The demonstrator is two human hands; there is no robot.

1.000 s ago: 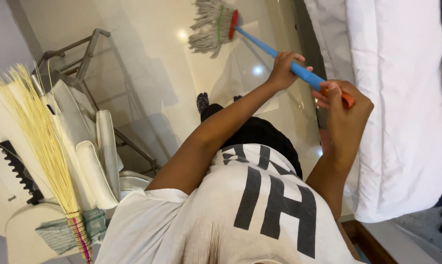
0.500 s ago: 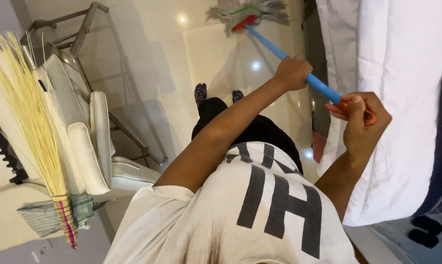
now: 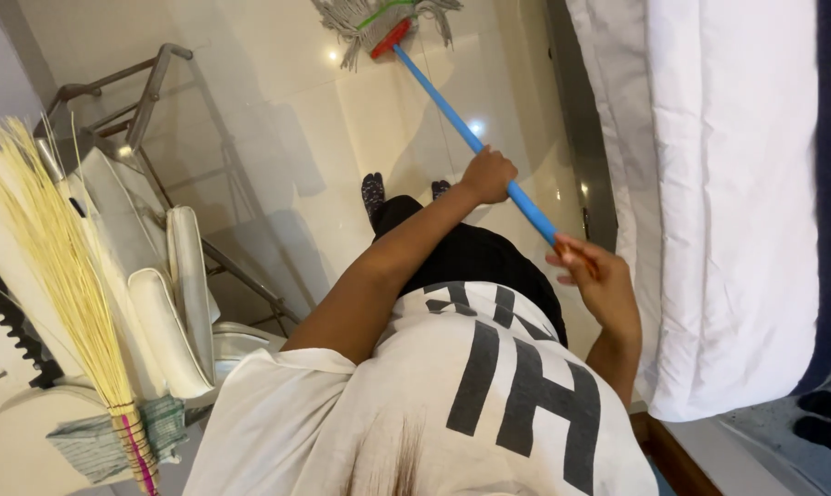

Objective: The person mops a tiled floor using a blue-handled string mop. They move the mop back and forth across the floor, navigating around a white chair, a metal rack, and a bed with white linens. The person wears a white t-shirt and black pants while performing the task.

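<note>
I hold a mop with a long blue handle (image 3: 452, 115) in both hands. My left hand (image 3: 489, 174) grips the handle about halfway along. The handle's near end, with an orange tip, sits in my right hand (image 3: 597, 283). The mop head (image 3: 379, 23), a red clamp with grey-white strings, rests on the glossy cream tile floor (image 3: 278, 119) ahead of my feet (image 3: 373, 191). My white shirt with large dark letters (image 3: 471, 404) fills the lower middle of the view.
A bed with a white sheet (image 3: 728, 202) runs along the right, close to my right arm. On the left stand a straw broom (image 3: 57, 266), white padded chair parts (image 3: 172, 303) and a grey metal frame (image 3: 149, 92). Dark slippers (image 3: 824, 418) lie at the lower right.
The mop head has slid farther from me across the floor. Both hands stay on the handle and my left arm has stretched out.
</note>
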